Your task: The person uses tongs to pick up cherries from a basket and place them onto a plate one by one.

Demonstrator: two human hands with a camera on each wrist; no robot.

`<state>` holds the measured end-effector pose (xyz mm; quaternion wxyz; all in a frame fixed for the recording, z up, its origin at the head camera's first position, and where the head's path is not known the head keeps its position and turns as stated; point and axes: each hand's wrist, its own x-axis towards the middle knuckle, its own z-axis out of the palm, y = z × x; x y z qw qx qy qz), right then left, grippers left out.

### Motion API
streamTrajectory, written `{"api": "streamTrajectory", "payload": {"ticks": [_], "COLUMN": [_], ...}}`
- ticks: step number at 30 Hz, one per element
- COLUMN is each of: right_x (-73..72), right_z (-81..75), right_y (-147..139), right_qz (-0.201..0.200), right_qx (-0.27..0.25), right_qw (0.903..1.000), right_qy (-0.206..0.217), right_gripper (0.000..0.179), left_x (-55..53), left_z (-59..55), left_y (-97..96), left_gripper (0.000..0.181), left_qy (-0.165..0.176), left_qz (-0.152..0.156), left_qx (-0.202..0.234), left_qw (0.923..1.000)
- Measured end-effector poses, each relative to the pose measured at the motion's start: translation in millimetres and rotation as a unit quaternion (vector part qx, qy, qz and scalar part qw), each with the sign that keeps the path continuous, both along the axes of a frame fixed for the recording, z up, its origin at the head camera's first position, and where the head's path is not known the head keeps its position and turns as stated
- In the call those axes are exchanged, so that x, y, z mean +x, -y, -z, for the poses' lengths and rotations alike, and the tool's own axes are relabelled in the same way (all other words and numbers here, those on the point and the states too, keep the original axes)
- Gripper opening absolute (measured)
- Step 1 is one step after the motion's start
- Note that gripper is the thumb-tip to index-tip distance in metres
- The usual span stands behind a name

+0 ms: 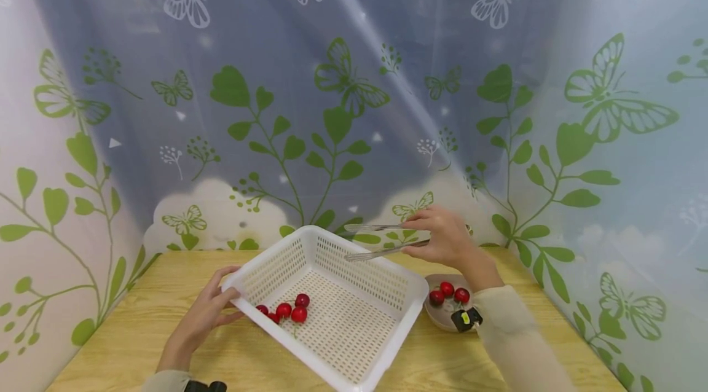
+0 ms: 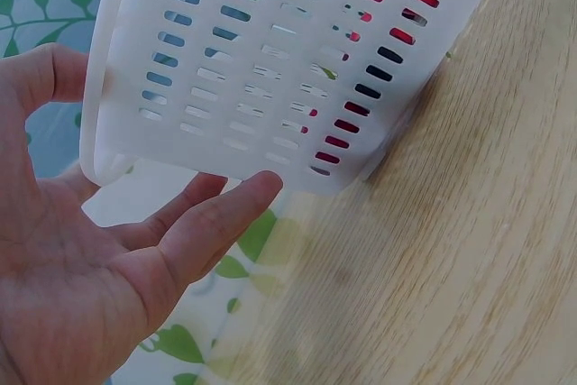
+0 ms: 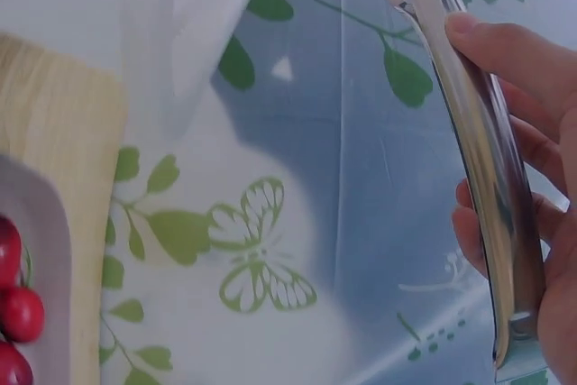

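A white slotted plastic basket (image 1: 354,324) stands at the middle of the table, with several red cherries (image 1: 298,314) gathered along its near left side. My left hand (image 1: 206,309) grips the basket's left corner, its fingers about the rim; in the left wrist view the hand (image 2: 108,250) shows against the outer wall. Above the basket's far right side, my right hand (image 1: 445,238) holds metal tongs (image 1: 381,252) with their arms spread apart and nothing between the tips. In the right wrist view the tongs (image 3: 491,187) lie between thumb and fingers.
Right of the basket, below my right forearm, is a small pale bowl (image 1: 442,318) with several cherries (image 1: 447,289). The wooden table (image 1: 155,294) is bounded by a printed butterfly-and-leaf curtain (image 1: 354,103) at the back and sides.
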<state>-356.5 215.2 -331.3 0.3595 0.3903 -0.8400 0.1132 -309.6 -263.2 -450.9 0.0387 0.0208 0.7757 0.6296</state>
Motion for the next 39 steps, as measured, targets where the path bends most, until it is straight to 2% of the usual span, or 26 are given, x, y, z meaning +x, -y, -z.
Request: {"api": "streamTrajectory", "payload": {"ticks": [10,18,24,31,39], "right_x": [-2.8,-5.9,-8.8,-12.3,-13.2], "right_z": [4.1,5.3,6.8,10.8,9.6], "right_y": [29.5,44.3,52.7,63.9,80.7], "right_qz": [0.009,0.023,0.019,0.017,0.012], "right_qx": [0.015,0.029,0.048,0.064,0.08], "right_qw": [0.9994,0.9959,0.9956,0.9908,0.9898], "right_qy": [0.03,0.082,0.078,0.118,0.117], "right_gripper": [0.04,0.039,0.037,0.036,0.034], "left_x": [-0.3,-0.7,-0.8,-0.2,-0.3], "left_z": [-1.0,-2.7,-3.0,-0.8,-0.1], "left_y": [0.0,-1.2,-2.7,-0.8,0.4], "left_gripper": [0.059,0.059,0.059,0.06,0.059], "left_qy": [-0.002,-0.006,-0.006,-0.005,0.0], "left_qz": [0.001,0.005,0.005,0.005,0.002], "left_qx": [-0.004,-0.002,0.001,0.004,0.004], "left_qw": [1.0,1.0,1.0,1.0,1.0]}}
